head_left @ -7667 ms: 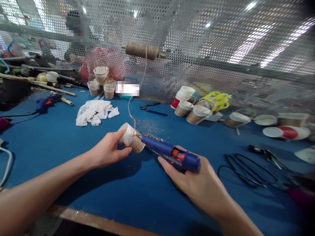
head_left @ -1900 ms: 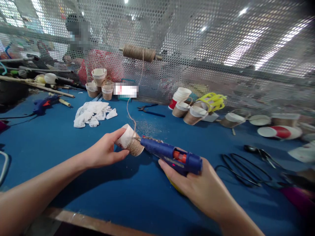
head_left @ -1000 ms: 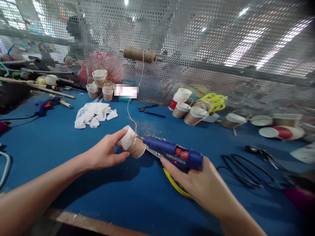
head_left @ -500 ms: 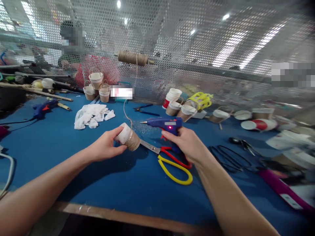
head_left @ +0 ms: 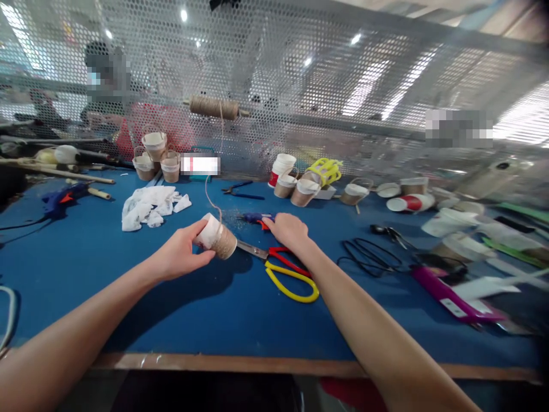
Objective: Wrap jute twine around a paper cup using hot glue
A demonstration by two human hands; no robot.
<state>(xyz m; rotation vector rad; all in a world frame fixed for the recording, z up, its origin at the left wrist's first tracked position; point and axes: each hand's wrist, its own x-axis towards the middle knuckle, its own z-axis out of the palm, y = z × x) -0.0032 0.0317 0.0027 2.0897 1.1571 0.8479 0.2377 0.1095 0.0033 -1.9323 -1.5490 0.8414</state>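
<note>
Cup [head_left: 222, 242] left of scissors [head_left: 261, 252]; left hand [head_left: 184, 250] gripping its white end, presumably to keep the wrapped part exposed; right hand [head_left: 291, 230] closed around glue gun [head_left: 256, 217], beyond scissors, clear of cup, likely to avoid smearing

With the cup [head_left: 223, 242] as clock centre, the left grip [head_left: 182, 252] holds it from 9 o'clock. The glue gun [head_left: 256, 218] is at 2, in the right grip [head_left: 289, 229] at 3, with the cable coil [head_left: 366, 256] well beyond. Scissors [head_left: 259, 253] lie on the table [head_left: 180, 320] at 4, pliers [head_left: 244, 195] at 1, tissue [head_left: 146, 207] at 10, bucket cluster [head_left: 144, 167] at 11. Twine [head_left: 208, 191] climbs from the cup toward 12, to the spool [head_left: 208, 107] by the mesh screen [head_left: 266, 68] behind.
</note>
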